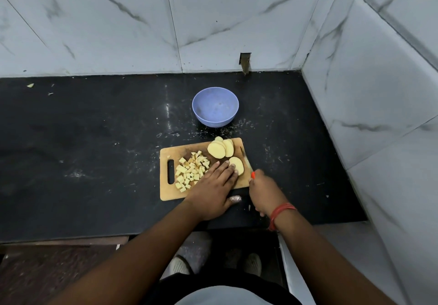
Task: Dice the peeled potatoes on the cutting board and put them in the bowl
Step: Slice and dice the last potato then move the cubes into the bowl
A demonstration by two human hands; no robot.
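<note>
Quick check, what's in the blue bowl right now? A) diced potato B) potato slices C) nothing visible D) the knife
C: the blue bowl shows only its bare inside, while the diced potato is still heaped on the cutting board.

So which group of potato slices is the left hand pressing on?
The near slices by the board's right edge, under the left hand's fingers. The fanned slices at the far corner lie untouched, apart from both hands.

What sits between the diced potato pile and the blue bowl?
Nothing blocks the way. The diced potato lies on the cutting board; the bowl stands beyond the board's far edge. Potato slices lie right of that line.
</note>
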